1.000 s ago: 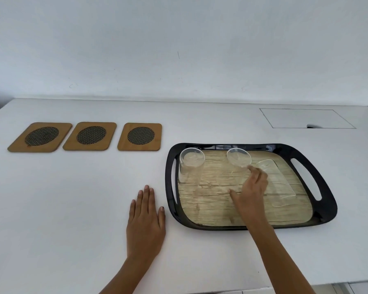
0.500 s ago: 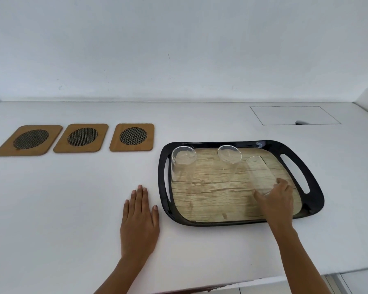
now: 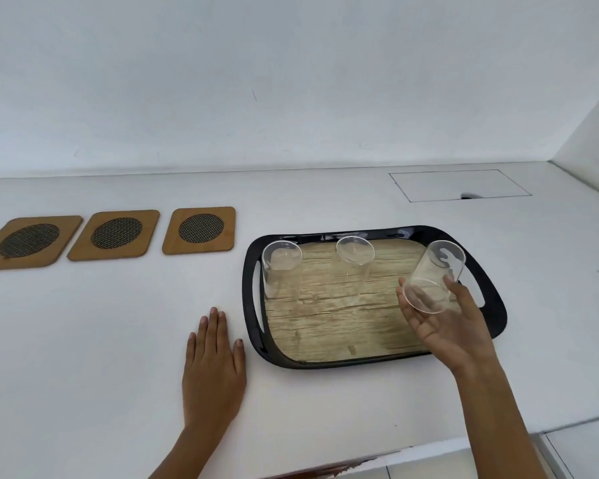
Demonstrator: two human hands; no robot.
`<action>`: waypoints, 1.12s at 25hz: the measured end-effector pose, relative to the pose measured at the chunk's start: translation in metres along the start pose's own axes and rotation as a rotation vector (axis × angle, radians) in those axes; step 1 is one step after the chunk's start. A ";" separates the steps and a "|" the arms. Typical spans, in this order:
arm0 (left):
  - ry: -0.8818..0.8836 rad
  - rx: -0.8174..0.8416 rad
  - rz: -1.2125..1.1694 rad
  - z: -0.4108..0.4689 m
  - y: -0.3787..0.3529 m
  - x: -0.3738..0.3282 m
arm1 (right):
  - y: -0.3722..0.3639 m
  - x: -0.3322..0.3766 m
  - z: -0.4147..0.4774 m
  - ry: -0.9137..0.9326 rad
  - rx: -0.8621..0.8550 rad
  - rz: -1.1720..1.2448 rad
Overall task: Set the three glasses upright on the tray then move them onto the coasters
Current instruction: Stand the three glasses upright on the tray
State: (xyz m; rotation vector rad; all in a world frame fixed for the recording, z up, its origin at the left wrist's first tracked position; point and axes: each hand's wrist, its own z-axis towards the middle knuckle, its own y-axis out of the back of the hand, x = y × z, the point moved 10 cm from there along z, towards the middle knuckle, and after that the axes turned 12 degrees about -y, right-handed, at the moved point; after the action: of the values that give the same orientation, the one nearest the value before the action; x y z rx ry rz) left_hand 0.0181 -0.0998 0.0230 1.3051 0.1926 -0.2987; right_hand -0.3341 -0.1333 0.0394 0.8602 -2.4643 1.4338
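Along the left of the counter [image 3: 83, 340], near its back edge, the three coasters [image 3: 115, 234] lie in a row, all bare. My left hand [image 3: 213, 368] lies flat on the counter, palm down with the fingers close together, just off the tray's left rim and holding nothing. On the tray [image 3: 377, 359], the left glass [image 3: 280, 269] stands upright in the back-left corner and the middle glass [image 3: 352, 266] stands upright along the back edge. Over the right side of the tray, my right hand [image 3: 440, 316] holds the third glass [image 3: 433, 275] lifted clear and tilted, thumb on one side of its nearer end and fingers wrapped round the other; through the clear wall I cannot tell whether that end is the mouth or the base. I judge this to be the last righting step. To do it well I should bring the glass fully vertical before lowering it, base first, onto the bare wood-grain near the back-right corner, well apart from the middle glass. I should keep my grip low and firm, since smooth glass may slip, and let go only once it sits flat.
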 end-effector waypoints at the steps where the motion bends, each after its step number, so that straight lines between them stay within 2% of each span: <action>1: -0.001 0.002 0.003 0.000 -0.001 0.000 | -0.007 0.003 0.001 0.031 0.019 -0.041; 3: -0.002 -0.005 0.000 0.000 -0.001 0.000 | -0.014 0.016 0.001 0.164 -0.027 -0.253; 6: -0.003 0.000 -0.003 0.000 -0.003 0.000 | -0.011 0.040 -0.003 0.432 -0.303 -0.746; 11: -0.001 -0.004 -0.002 0.000 -0.002 0.000 | -0.008 0.053 0.020 0.590 -0.492 -1.062; 15: 0.006 -0.010 -0.014 0.000 -0.001 0.001 | -0.005 0.053 0.033 0.647 -0.566 -1.167; 28: 0.011 -0.012 -0.018 0.000 -0.002 0.002 | 0.001 0.054 0.039 0.675 -0.630 -1.171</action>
State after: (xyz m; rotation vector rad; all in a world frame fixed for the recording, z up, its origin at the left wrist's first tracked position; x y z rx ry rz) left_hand 0.0193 -0.1003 0.0208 1.2939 0.2157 -0.3051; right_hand -0.3738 -0.1867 0.0406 1.0895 -1.2829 0.3659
